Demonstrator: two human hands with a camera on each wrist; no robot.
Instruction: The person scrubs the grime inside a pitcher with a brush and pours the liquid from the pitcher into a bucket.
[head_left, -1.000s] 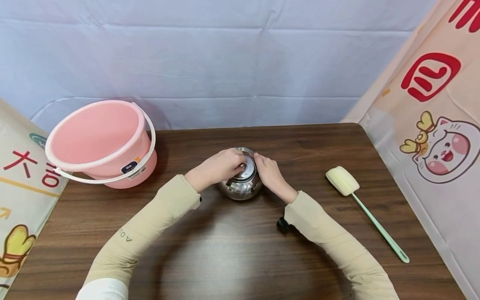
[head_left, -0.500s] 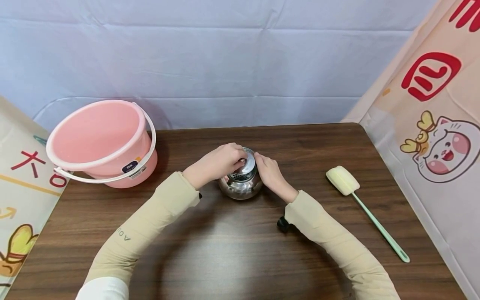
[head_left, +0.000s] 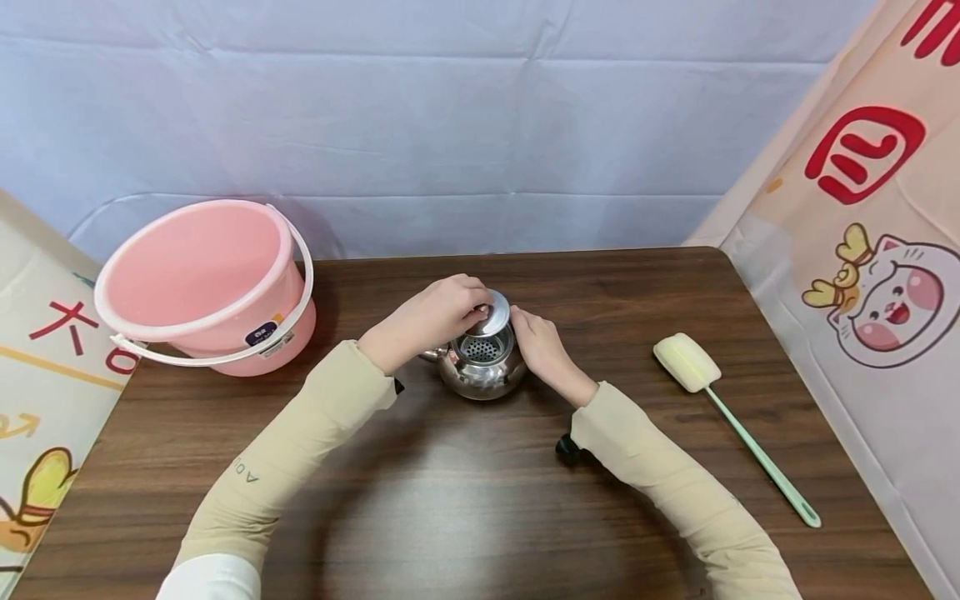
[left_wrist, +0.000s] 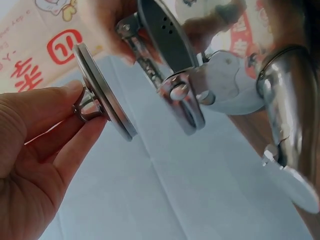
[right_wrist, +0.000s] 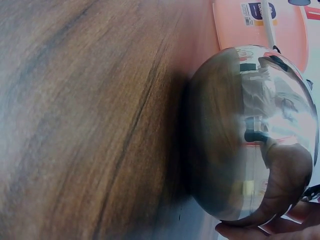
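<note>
A shiny round steel teapot [head_left: 483, 382] stands on the table, its spout pointing left. Its top is uncovered and shows a perforated strainer [head_left: 481, 349] inside. My left hand [head_left: 442, 308] pinches the knob of the steel lid [head_left: 495, 312], tilted just above the opening. In the left wrist view, thumb and fingertips grip that knob, and the lid [left_wrist: 104, 92] is apart from the pot. The teapot's spout [left_wrist: 292, 105], with a small hinged flap, shows on the right there. My right hand [head_left: 543, 348] rests against the teapot's right side, fingers extended.
A pink bucket [head_left: 292, 337] with a white handle stands at the back left. On the right lies a sponge brush [head_left: 686, 362] with a long green handle. A pale cloth [head_left: 420, 142] hangs behind the table, and printed cloths hang at both sides.
My left hand has raised the lid off the teapot and tilted it up, moving slightly back and left, so the strainer shows. My right hand has stayed at the pot's side.
</note>
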